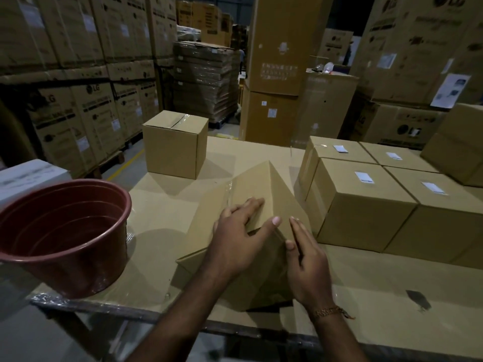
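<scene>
Box (261, 184): standing tilted on one edge in the middle of the counter (162, 212), with one corner pointing up and away. It is plain brown cardboard, and a strip of clear tape (230, 189) is running down its left face.
Left hand (240, 236): lying flat on the box's left face with fingers spread and straight. The thumb is reaching across to the ridge between the two faces, so the hand is pressing, not gripping.
Right hand (305, 259): pressing against the box's right face with fingers straight and held side by side, the thumb tucking in near the ridge. It is curling round nothing.
Hands together: sitting close beside each other on either side of the ridge, thumbs near but apart.
Bracelet (329, 311): hanging round the right wrist, a gold-coloured chain.
Tub (65, 231): standing upright at the near left of the counter, dark red plastic, well apart from the box.
Small box (175, 145): standing closed and taped at the far left of the counter.
Labelled boxes (360, 205): sitting packed together on the right, closed, each carrying a white label on top. The nearest is just beside the tilted box.
Cartons (78, 113): standing in tall stacks beyond the counter.
</scene>
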`<action>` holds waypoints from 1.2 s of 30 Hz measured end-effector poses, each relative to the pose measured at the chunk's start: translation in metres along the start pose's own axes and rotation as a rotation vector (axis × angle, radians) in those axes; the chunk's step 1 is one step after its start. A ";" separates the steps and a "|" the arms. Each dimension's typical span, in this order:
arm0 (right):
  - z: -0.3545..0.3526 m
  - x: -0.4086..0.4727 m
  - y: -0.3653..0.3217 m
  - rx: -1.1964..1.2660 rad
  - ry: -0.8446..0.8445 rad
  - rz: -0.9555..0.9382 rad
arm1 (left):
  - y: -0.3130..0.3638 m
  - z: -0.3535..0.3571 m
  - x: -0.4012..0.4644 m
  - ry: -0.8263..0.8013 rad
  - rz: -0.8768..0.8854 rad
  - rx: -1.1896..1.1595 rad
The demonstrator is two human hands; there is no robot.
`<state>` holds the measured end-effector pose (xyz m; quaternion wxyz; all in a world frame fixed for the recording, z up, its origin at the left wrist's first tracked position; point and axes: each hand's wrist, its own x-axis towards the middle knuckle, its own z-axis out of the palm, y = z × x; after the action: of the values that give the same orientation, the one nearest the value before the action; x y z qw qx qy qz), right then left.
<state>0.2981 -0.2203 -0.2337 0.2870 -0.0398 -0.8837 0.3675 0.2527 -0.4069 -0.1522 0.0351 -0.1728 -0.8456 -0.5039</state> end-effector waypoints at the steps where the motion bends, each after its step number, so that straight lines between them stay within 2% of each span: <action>1: -0.002 0.000 0.001 0.020 0.005 0.006 | -0.003 -0.002 0.000 -0.009 0.010 0.006; 7: -0.010 0.005 0.003 0.155 0.023 0.092 | -0.036 -0.017 0.006 -0.058 -0.022 0.141; 13: -0.014 0.014 0.007 0.308 0.023 0.211 | -0.048 -0.009 0.007 -0.118 0.074 0.252; 22: -0.018 0.054 0.039 0.414 -0.172 0.518 | -0.049 -0.007 0.033 -0.165 0.169 0.432; 32: -0.026 0.079 0.002 0.375 -0.405 0.543 | -0.062 -0.015 0.054 -0.176 0.226 0.478; 36: -0.031 0.092 -0.001 0.385 -0.512 0.624 | -0.073 -0.023 0.060 -0.201 0.160 0.435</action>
<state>0.2382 -0.1755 -0.1720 -0.0634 -0.1581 -0.7876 0.5921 0.1701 -0.4433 -0.1886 0.0271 -0.2769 -0.9170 -0.2858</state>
